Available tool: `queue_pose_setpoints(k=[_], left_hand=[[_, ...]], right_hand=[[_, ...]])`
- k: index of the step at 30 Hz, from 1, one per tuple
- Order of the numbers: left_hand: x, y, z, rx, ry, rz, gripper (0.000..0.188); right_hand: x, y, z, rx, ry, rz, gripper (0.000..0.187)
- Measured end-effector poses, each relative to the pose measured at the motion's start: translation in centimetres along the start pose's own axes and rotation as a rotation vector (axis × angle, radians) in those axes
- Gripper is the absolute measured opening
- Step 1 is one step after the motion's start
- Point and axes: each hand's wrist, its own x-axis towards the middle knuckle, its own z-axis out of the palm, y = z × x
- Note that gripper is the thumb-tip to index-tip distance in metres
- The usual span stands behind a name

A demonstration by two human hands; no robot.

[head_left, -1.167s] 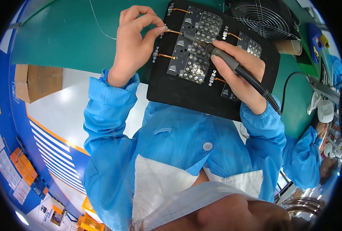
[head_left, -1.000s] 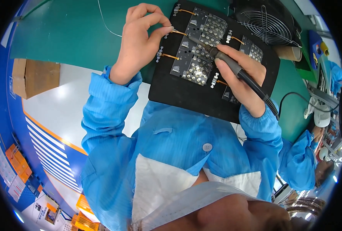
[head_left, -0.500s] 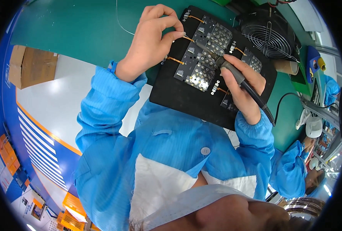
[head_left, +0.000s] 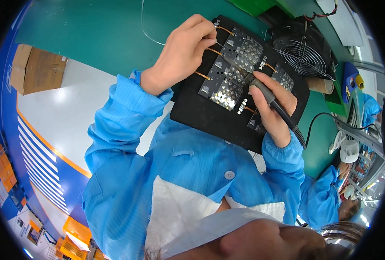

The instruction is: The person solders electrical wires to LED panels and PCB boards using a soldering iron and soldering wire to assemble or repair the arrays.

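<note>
My right hand (head_left: 277,104) is closed around the dark handle of a soldering iron (head_left: 266,92). Its slim tip reaches the upper-left edge of a black circuit board panel (head_left: 214,89), beside a short orange lead (head_left: 214,51). With thumb and forefinger, my left hand (head_left: 179,54) pinches a thin solder wire (head_left: 151,38); the short end beyond the fingertips comes close to that joint. Whether wire and tip touch is too small to tell. Other orange leads run from the panel to small silvery connectors, and everything lies on a black mat (head_left: 192,104).
A black fan with a wire guard (head_left: 303,52) stands beyond the mat at the right, next to a cardboard tube (head_left: 320,85). The iron's cord (head_left: 316,119) loops over the green table (head_left: 92,34). A cardboard box (head_left: 45,69) is at the left; a co-worker's blue sleeve (head_left: 322,197) shows at right.
My left fingertips have moved slightly right and down, and more of the orange lead shows beside them. The iron stays at nearly the same spot on the panel. The whole view has shifted a little.
</note>
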Motion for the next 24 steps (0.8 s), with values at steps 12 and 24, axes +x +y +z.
queue_pose_setpoints(k=[12,24], left_hand=[[0.1,-1.7,0.5,-0.062,-0.203,-0.06,0.01],[0.4,-1.6,0.3,-0.097,-0.195,-0.06,0.008]], right_hand=[[0.0,0.3,0.0,-0.017,0.018,-0.011,0.027],[-0.1,0.1,-0.1,0.007,-0.003,0.041,0.028]])
